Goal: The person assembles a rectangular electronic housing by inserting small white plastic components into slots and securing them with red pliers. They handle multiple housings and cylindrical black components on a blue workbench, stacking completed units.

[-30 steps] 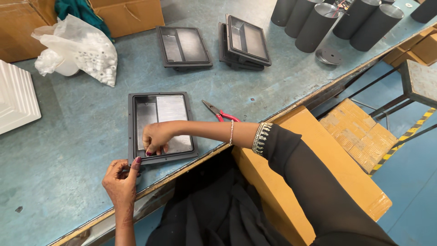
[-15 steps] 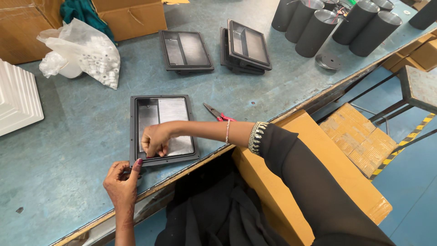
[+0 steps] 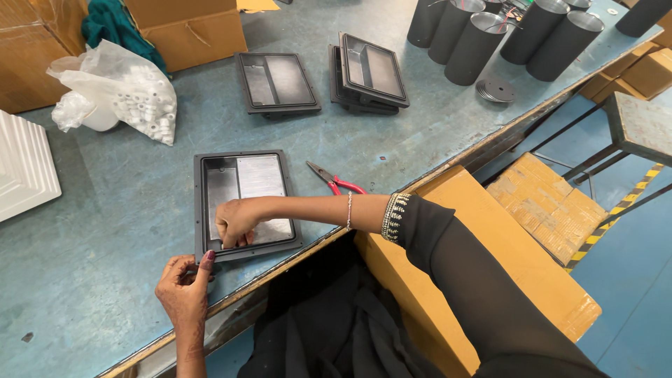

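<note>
While left hand [image 3: 183, 285] steadies black tray [image 3: 204, 210], right hand [image 3: 234, 221] presses inside

My bench [image 3: 91, 294] is a scuffed blue-grey top. Lying on it: black tray frame [image 3: 245, 204] near my edge, red-handled pliers [image 3: 336, 180] beside it, single tray [image 3: 276, 82] and stacked trays [image 3: 369, 73] further back, plastic bag of white parts [image 3: 122, 94], cardboard boxes [image 3: 185, 28], dark cylinders [image 3: 504, 31], round disc [image 3: 495, 90], white ribbed slab [image 3: 24, 164].

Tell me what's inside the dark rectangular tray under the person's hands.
The dark rectangular tray holds a pale grey sheet beside a bare dark compartment. The right hand covers the lower part; the left hand grips its near corner.
</note>
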